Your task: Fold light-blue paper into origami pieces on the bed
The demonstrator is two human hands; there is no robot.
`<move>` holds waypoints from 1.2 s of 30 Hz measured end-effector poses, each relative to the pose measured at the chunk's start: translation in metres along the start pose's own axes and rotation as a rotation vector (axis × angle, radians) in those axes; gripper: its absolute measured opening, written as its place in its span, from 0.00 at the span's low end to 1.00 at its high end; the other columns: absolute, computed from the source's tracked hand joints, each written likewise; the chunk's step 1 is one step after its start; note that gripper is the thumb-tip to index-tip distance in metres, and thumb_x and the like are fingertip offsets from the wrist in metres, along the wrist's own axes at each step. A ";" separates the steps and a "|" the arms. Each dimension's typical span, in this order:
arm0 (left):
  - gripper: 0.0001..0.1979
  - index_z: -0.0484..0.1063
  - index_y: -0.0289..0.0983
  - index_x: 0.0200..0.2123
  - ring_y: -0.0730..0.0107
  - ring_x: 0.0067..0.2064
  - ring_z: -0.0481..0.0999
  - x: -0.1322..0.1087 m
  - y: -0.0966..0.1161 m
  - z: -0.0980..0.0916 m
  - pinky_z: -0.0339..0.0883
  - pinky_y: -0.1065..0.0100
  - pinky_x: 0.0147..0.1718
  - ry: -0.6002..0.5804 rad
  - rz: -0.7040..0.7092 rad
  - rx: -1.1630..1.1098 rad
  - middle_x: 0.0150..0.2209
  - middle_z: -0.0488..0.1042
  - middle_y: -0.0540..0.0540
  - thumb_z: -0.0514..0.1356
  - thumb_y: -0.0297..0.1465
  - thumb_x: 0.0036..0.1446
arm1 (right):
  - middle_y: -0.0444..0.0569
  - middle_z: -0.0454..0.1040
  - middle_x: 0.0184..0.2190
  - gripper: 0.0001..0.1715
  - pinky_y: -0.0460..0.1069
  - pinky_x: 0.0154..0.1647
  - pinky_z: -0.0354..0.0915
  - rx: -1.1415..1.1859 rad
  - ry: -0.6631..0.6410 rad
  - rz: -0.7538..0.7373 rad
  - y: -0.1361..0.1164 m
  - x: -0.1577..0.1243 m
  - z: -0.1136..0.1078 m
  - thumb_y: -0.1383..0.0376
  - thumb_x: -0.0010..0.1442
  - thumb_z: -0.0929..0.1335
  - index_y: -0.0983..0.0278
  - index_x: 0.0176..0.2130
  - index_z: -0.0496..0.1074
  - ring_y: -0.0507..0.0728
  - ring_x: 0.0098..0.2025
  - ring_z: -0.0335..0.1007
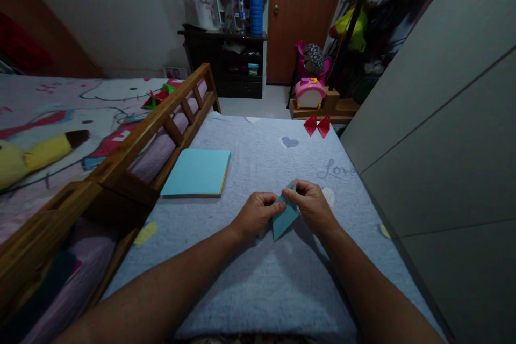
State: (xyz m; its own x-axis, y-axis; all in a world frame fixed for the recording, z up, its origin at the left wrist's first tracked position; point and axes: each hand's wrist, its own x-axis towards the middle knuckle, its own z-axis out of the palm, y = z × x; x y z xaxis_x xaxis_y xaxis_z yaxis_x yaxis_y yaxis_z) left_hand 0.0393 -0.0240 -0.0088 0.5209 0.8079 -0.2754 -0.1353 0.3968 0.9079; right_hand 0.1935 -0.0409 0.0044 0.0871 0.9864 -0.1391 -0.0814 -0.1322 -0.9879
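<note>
A small folded piece of light blue paper (285,221) is held up between both hands, just above the bed sheet. My left hand (260,215) pinches its left edge between thumb and fingers. On the other side, my right hand (312,203) grips the upper part, its thumb lying across the paper. The lower end of the fold comes to a point and hangs free. To the left lies a stack of square paper (197,172) with a light blue sheet on top. Two red folded paper pieces (317,126) sit side by side near the far right corner of the bed.
A wooden bed rail (161,129) runs along the left, with a second bed and a yellow plush toy (44,156) beyond it. Pale cabinet doors (443,134) flank the right side. Past the far edge stand a dark cabinet (223,64) and a pink toy case (310,93).
</note>
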 end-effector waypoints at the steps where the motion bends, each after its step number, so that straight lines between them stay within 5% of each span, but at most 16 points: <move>1: 0.22 0.77 0.32 0.23 0.78 0.22 0.63 0.000 0.000 0.000 0.58 0.73 0.23 -0.001 0.005 0.010 0.21 0.70 0.50 0.73 0.46 0.39 | 0.38 0.62 0.18 0.18 0.46 0.24 0.51 0.005 0.004 -0.002 0.000 0.000 0.000 0.56 0.47 0.75 0.64 0.21 0.69 0.48 0.22 0.54; 11: 0.19 0.75 0.32 0.23 0.76 0.21 0.65 -0.001 -0.008 -0.002 0.56 0.73 0.21 0.001 0.046 0.137 0.20 0.69 0.49 0.70 0.44 0.46 | 0.41 0.68 0.20 0.13 0.48 0.32 0.59 0.015 0.159 -0.117 -0.005 0.005 -0.009 0.58 0.48 0.75 0.64 0.22 0.74 0.51 0.26 0.61; 15: 0.19 0.76 0.32 0.24 0.75 0.22 0.68 0.000 -0.008 0.000 0.59 0.73 0.22 0.061 0.037 0.058 0.21 0.71 0.49 0.71 0.43 0.44 | 0.43 0.73 0.28 0.14 0.49 0.35 0.63 0.113 0.243 -0.127 -0.001 0.008 -0.012 0.55 0.51 0.74 0.62 0.34 0.77 0.52 0.30 0.65; 18: 0.18 0.77 0.32 0.27 0.75 0.24 0.70 0.003 -0.008 -0.001 0.62 0.73 0.25 0.095 0.043 -0.033 0.24 0.74 0.48 0.72 0.41 0.43 | 0.42 0.73 0.31 0.22 0.48 0.33 0.63 0.154 0.114 -0.035 0.001 0.006 -0.009 0.54 0.49 0.75 0.60 0.41 0.74 0.52 0.30 0.66; 22: 0.18 0.78 0.32 0.33 0.73 0.28 0.73 0.006 -0.010 -0.007 0.65 0.72 0.29 0.121 0.079 -0.072 0.28 0.77 0.47 0.73 0.39 0.44 | 0.42 0.71 0.26 0.20 0.47 0.31 0.60 -0.008 -0.149 0.074 0.005 0.002 -0.004 0.55 0.47 0.76 0.63 0.34 0.72 0.52 0.29 0.65; 29: 0.16 0.77 0.32 0.31 0.76 0.25 0.70 0.009 -0.008 -0.013 0.62 0.74 0.26 0.147 0.088 -0.085 0.26 0.75 0.49 0.72 0.37 0.44 | 0.39 0.66 0.21 0.17 0.46 0.27 0.54 -0.089 -0.115 0.054 0.008 0.004 -0.006 0.55 0.49 0.74 0.64 0.26 0.69 0.49 0.24 0.58; 36: 0.17 0.77 0.32 0.31 0.74 0.25 0.71 0.009 -0.003 -0.014 0.64 0.73 0.26 0.175 0.065 -0.131 0.25 0.77 0.48 0.73 0.38 0.42 | 0.42 0.71 0.24 0.11 0.47 0.32 0.61 -0.020 -0.142 0.040 0.000 0.001 -0.007 0.58 0.50 0.73 0.64 0.32 0.75 0.51 0.27 0.64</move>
State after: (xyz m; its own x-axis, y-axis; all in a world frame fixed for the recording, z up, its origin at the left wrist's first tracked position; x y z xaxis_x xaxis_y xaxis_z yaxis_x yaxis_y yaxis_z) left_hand 0.0328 -0.0117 -0.0189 0.3550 0.8924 -0.2786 -0.2778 0.3852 0.8800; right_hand 0.2000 -0.0408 0.0037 -0.0575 0.9840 -0.1685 -0.0624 -0.1719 -0.9831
